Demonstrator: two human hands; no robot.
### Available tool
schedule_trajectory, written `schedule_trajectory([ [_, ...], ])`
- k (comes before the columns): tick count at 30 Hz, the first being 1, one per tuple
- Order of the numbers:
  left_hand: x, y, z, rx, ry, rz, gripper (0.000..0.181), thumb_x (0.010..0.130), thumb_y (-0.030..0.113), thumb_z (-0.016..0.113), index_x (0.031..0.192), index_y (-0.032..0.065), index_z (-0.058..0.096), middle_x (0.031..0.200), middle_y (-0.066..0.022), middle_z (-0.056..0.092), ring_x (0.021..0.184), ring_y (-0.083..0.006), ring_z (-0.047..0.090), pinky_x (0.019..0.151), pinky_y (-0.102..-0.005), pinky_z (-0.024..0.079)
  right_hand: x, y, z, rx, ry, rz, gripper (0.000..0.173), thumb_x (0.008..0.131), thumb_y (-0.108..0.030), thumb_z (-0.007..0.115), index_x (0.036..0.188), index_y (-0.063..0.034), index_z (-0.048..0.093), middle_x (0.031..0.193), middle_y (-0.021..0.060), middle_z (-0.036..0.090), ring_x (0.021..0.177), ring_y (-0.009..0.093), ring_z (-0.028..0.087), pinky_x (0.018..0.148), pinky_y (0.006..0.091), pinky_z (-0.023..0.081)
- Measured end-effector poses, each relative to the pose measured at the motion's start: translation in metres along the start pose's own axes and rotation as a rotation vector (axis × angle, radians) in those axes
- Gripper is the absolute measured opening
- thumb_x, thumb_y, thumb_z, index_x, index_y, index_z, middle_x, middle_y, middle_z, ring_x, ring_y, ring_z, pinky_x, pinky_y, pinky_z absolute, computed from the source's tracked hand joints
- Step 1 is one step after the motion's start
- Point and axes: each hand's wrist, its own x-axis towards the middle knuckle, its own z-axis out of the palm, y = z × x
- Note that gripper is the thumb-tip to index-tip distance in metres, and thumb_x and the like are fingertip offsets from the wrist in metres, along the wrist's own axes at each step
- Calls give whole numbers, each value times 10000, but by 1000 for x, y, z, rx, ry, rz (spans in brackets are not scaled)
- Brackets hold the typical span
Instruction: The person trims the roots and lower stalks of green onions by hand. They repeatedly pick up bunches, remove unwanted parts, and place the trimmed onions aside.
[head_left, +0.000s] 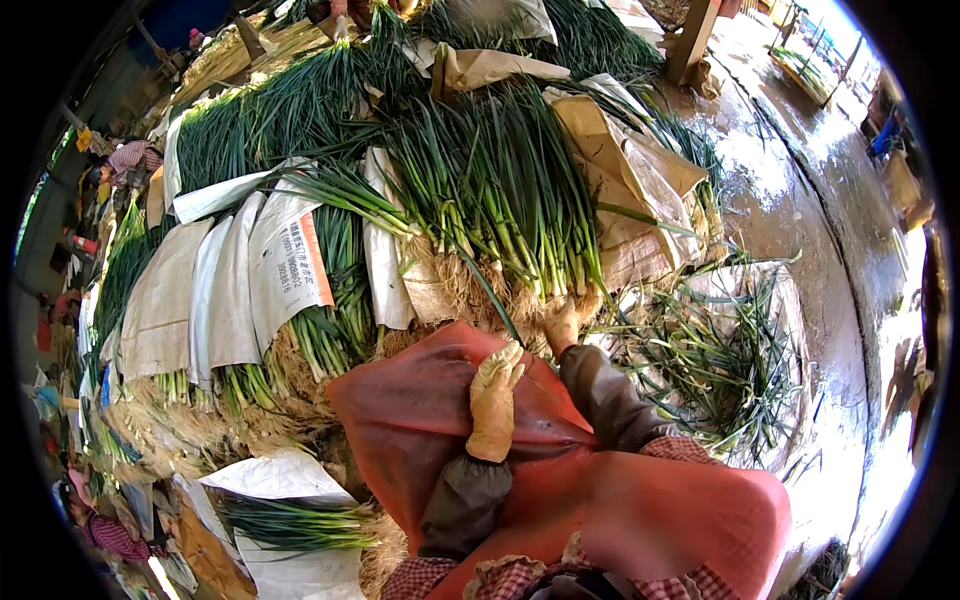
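Observation:
My left hand (493, 397), in a yellowish rubber glove, is raised above the red plastic apron (420, 390) over my lap. Its fingers are slightly apart, and I see nothing held in it. One long green leaf (487, 292) reaches down close to its fingertips. Further forward, my gloved right hand (562, 328) touches the tangled roots (529, 307) at the near end of a pile of green onions (499, 180). Its fingertips are hidden there, so a grip cannot be made out. The onions lie with white stems towards me and dark leaves pointing away.
Printed sacking (277, 262) covers more onions at left. Brown sacking (622, 180) folds over the pile's right side. Loose leaves (720, 352) litter a sheet beside my right arm. A small bundle (300, 523) lies lower left. Wet floor (825, 225) runs along the right; other people sit at far left.

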Motion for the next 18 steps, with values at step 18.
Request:
schedule_trajectory([
  [18,22,-8,-11,36,-73,-123,295,977,66,476,1238,-51,551,1286,-155,573,1191,-255,554,1055,-360,415,-31,61,-187,311,-18,-367,416,904,-219,585,1286,-60,539,1189,138,638,1074,303,608,871,380,499],
])
